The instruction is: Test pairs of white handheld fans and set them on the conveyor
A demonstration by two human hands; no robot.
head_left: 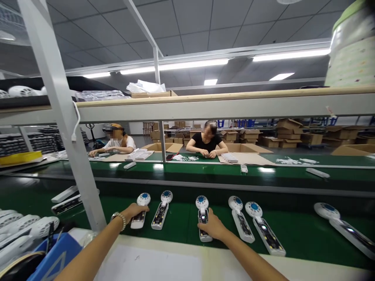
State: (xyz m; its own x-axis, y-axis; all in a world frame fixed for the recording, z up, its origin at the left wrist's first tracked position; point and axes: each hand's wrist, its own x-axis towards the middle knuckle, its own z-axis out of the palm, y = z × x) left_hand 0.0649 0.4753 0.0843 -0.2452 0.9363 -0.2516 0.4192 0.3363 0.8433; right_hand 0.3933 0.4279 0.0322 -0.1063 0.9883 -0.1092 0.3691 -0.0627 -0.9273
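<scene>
The left hand [133,212] grasps a fan [140,210] on the belt [181,228], and at its 3 o'clock the right hand [212,226] grasps another fan [203,217]. Each is best gripped low on its handle and kept level.

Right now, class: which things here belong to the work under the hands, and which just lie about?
In hand:
- left hand on the leftmost open fan
- right hand on the middle open fan
- green belt carrying them

Lying about:
- blue bin
- cardboard boxes
- white fan covers
</scene>
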